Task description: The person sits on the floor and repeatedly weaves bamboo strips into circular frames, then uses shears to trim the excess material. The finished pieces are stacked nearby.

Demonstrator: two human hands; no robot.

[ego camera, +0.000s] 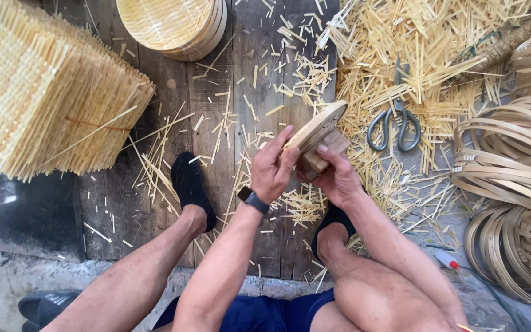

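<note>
My left hand [271, 167] and my right hand [338, 177] both grip a wooden mould [318, 134], an oval disc fixed on a short block. The left hand's fingers press the disc's rim from the left. From below, the right hand cups the block with its thumb on top. The piece is tilted, held above the plank floor between my knees. A dark watch sits on my left wrist.
A tall stack of woven bamboo mats [44, 92] fills the left. Stacked round baskets [173, 24] lie at the top. Scissors [394, 120] rest on bamboo offcuts [413, 55]. Coiled bamboo hoops [517, 184] pile at right. A dark slipper [44, 305] lies at bottom left.
</note>
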